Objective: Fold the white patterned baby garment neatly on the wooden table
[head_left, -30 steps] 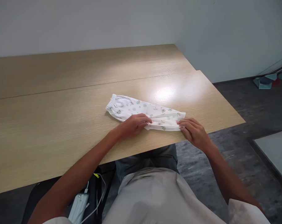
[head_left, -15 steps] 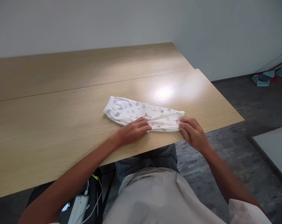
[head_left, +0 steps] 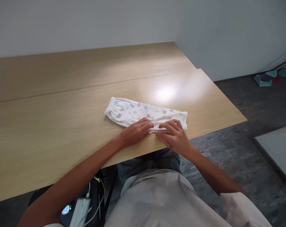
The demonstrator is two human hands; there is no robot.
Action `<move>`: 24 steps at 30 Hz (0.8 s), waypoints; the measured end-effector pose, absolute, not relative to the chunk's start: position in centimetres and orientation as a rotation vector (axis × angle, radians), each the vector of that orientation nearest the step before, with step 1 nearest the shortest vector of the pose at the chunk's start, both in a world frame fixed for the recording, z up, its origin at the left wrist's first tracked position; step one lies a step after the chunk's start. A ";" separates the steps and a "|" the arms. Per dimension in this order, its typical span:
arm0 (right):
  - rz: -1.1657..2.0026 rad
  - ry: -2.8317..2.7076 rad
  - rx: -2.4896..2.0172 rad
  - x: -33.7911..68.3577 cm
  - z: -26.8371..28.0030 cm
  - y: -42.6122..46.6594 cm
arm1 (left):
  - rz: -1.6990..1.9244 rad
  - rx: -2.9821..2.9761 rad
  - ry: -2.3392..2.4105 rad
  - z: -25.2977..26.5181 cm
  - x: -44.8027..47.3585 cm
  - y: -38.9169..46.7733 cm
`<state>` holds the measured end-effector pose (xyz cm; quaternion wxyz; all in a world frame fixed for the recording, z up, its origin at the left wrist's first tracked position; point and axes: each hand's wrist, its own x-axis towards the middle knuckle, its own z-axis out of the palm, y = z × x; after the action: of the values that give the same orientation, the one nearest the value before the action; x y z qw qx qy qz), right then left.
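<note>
The white, animal-printed cloth garment (head_left: 133, 111) lay under and beyond my curled left hand (head_left: 136, 131), whose hold I couldn't tell. My right hand (head_left: 174, 134), half-open and empty, was at the garment's near edge, apparently smoothing; light pressure seemed needed next.

White garment (head_left: 131, 113), small animal print, lay flat near the front edge of the table (head_left: 62, 135), gathered band (head_left: 110, 106) (elasticated in appearance) faced left, plain end (head_left: 185, 120) faced right, surface lightly creased.
</note>
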<state>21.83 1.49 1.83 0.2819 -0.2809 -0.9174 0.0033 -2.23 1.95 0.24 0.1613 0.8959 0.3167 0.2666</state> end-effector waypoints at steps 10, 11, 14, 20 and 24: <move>-0.061 -2.475 -0.757 20.0 1.3 2.5 | 0.977 2.223 0.937 0.2 -2.2 1.4; -0.051 -2.473 -0.760 20.0 1.3 2.5 | 0.981 2.210 0.936 0.1 -2.2 1.4; -0.003 -2.463 -0.755 20.0 1.1 2.5 | 0.977 2.216 0.934 0.1 -2.0 1.3; 0.049 -2.470 -0.743 20.0 0.8 2.7 | 1.029 2.330 0.894 -0.3 -1.7 1.4; 0.069 -2.463 -0.757 20.0 0.7 2.6 | 1.077 2.400 0.855 -1.2 -2.0 1.4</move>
<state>20.02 2.64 0.71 0.2783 -0.2821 -0.9178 0.0257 -2.02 1.40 -1.18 0.1867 0.8524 0.3037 0.3826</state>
